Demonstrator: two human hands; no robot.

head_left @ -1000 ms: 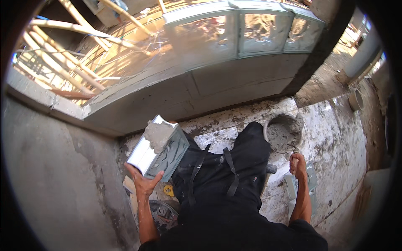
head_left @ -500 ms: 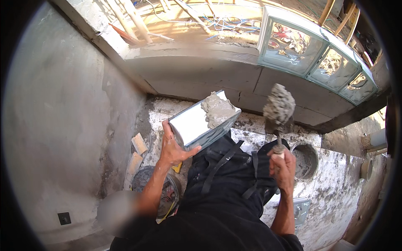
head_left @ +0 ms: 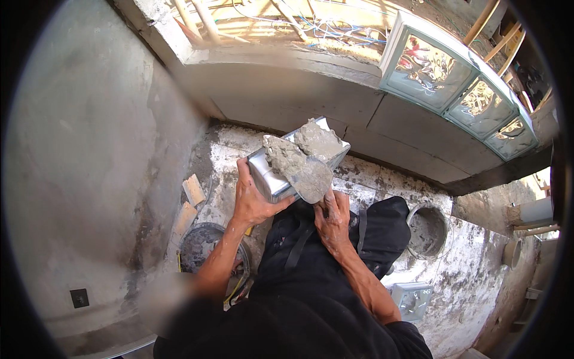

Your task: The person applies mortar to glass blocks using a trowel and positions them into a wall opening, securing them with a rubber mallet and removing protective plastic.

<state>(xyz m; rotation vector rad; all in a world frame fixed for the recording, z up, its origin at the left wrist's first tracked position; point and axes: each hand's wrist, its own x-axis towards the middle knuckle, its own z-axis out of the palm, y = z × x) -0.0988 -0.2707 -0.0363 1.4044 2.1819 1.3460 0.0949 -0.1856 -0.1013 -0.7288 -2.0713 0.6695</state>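
Observation:
My left hand (head_left: 251,194) grips the near left end of a glass block (head_left: 261,170), thumb along its near side and fingers behind. The block is held tilted above my lap, its white edge face turned up. Grey mortar (head_left: 318,140) lies in a lump on the far part of that face. In my right hand (head_left: 333,216) is the handle of a trowel (head_left: 312,179), closed in the fingers. The mortar-coated blade lies over the block, and more mortar hangs off its left edge onto the white face. The blade hides part of the block.
Several glass blocks (head_left: 426,69) stand in a row on the low wall (head_left: 281,96) ahead. A mortar bucket (head_left: 427,230) is at my right, with another glass block (head_left: 412,299) nearer. At my left are a second bucket (head_left: 206,245) and wooden pieces (head_left: 193,190).
My right hand has swung the mortar-loaded trowel left, from beside the block onto its upturned face. The left hand still holds the block in nearly the same place.

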